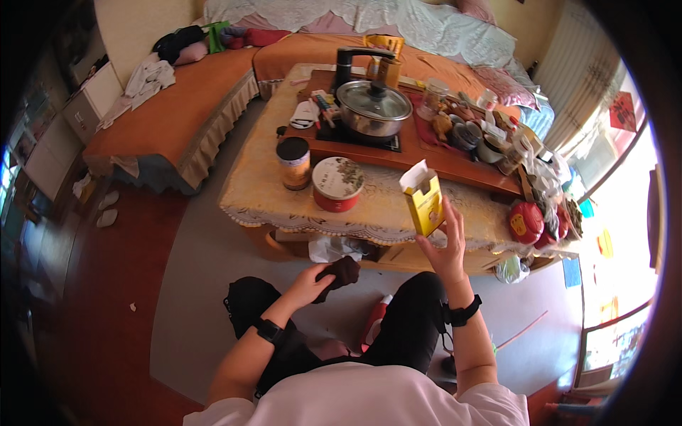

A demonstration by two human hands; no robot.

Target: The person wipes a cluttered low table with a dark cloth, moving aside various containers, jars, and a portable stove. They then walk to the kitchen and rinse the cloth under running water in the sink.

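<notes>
My right hand (446,246) grips a small yellow cardboard box (424,206) by its lower part. The box is tilted, with its top flap up, above the front edge of a table under a lace-trimmed tablecloth (256,186). In my left hand (309,285) is a bunched dark brown cloth (341,274), held over my lap, apart from the table. A round red tin with a floral white lid (338,180) stands on the table, left of the yellow box. Beside the tin is a jar with a black lid (293,162).
A steel pot with a glass lid (374,109) sits on a cooktop in a wooden tea tray (447,166). Jars, cups and bags crowd the right side, near a red package (526,222). Behind is an orange-covered sofa (186,101). A red container (374,325) lies between my legs.
</notes>
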